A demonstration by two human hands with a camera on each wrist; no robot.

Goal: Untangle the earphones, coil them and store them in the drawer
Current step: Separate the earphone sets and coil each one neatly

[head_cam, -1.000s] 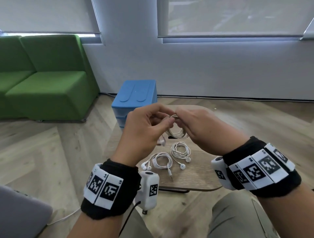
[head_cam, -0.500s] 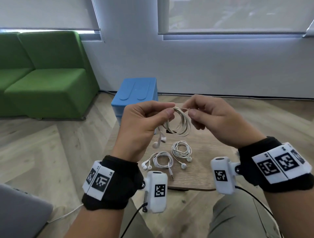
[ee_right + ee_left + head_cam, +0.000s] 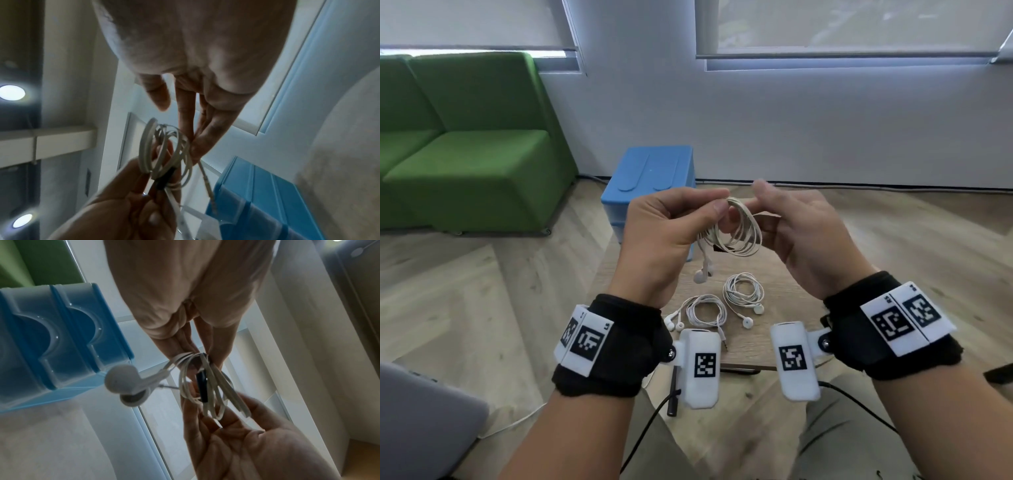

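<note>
Pinching coiled earphones [image 3: 739,233] at top, left hand [image 3: 664,236] grip closed on loops; right hand [image 3: 801,236] grip pinches cable end beside coil; earbuds [image 3: 703,272] dangle above worktop [image 3: 784,274].

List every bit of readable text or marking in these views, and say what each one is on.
"LS": left wristband, beside its square code tag.
"RS": right wristband, small and only just legible.
Second small mark near the right wristband's far tag: too blurred to read.
Square black-and-white codes on both wristbands and both wrist cameras: patterns, not letters.
Drawer unit, earphones, table: no text visible.
</note>
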